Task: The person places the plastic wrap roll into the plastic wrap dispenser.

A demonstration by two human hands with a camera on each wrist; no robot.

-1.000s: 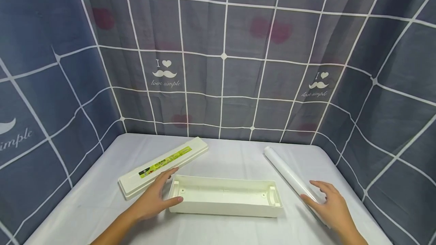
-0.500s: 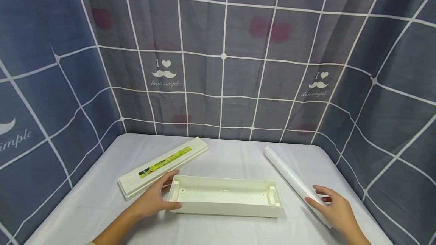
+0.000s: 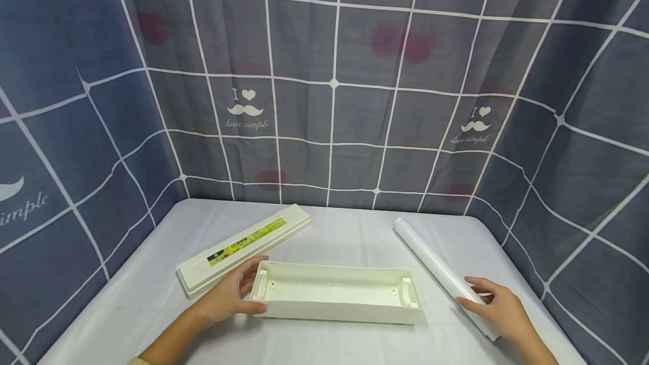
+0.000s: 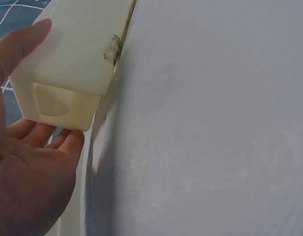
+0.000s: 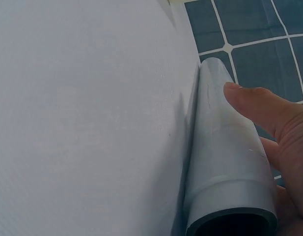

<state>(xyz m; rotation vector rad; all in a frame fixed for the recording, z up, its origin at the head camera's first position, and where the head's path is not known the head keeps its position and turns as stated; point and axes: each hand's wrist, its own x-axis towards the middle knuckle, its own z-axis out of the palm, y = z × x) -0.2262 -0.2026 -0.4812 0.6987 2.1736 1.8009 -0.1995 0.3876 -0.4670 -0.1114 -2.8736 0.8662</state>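
A cream plastic box (image 3: 337, 312), long and open-topped, lies across the middle of the table. My left hand (image 3: 225, 299) grips its left end, thumb on the front wall and fingers behind. From the left wrist, the fingertips are seen curled under the box's end wall (image 4: 60, 105). On the right lies a slanting white roll of cling film (image 3: 436, 268). My right hand (image 3: 499, 310) holds it near its close end, with the thumb on top and fingers at the far side, partly hidden. The right wrist view shows the roll's hollow core (image 5: 234, 223).
Behind my left hand a long cream lid (image 3: 291, 216) with a green and yellow label lies at a slant. A white cloth (image 3: 350, 235) covers the table. Dark checked curtains (image 3: 304, 162) stand at the back and both sides.
My left hand has closed in on the box's left end. My right hand has shifted slightly right and taken hold of the roll, whose near end has moved a little to the right.
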